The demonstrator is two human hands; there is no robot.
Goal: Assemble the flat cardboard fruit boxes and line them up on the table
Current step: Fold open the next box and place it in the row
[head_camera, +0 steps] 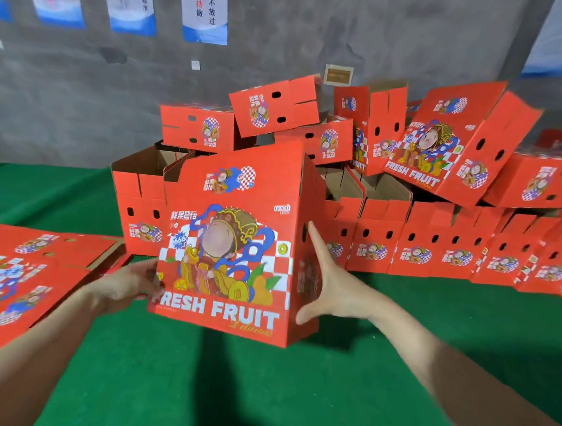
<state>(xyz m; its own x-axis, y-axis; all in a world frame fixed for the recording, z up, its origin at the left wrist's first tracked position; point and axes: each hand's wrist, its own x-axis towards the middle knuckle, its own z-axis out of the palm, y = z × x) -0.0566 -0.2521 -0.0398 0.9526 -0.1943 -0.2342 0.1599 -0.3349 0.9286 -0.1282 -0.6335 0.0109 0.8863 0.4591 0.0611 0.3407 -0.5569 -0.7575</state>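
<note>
Left forearm (34,346) enters from lower left, bare, angled up and inward. Left hand (130,284) at left edge of fruit box (228,249), fingers motion-blurred, grip unclear. Right forearm (444,371) enters from lower right. Right hand (331,288) flat against box's right side, fingers (317,244) straight and pointing up, thumb spread downward.

Green table (216,390) is lying open along its near edge, while the row of assembled boxes (380,242) is walling off the far edge, and flat boxes (28,279) are crowding the left edge.
</note>
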